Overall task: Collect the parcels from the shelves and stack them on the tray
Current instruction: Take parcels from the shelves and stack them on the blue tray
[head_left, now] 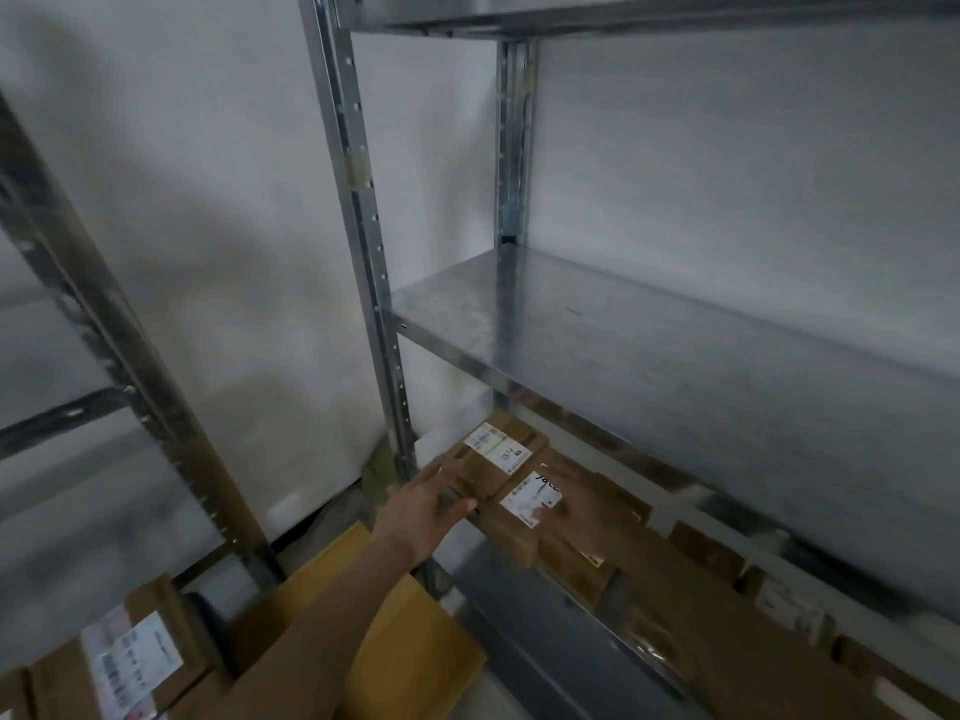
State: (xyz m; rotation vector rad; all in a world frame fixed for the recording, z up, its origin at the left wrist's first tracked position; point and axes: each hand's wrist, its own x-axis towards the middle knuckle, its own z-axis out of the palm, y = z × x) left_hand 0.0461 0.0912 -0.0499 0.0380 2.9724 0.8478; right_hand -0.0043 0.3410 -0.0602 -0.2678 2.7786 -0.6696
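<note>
Here, hands (498, 504) at shelf-edge parcels (511, 478).

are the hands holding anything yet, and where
Nothing is gripped yet. The right hand rests flat on the white label of the near brown cardboard parcel; the left hand reaches open toward its left side.

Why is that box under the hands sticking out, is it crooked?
Yes, a bit. The front parcel juts past the lower shelf's edge, with the left hand beside it and the right hand on its label. Nothing looks torn or spilled.
</note>
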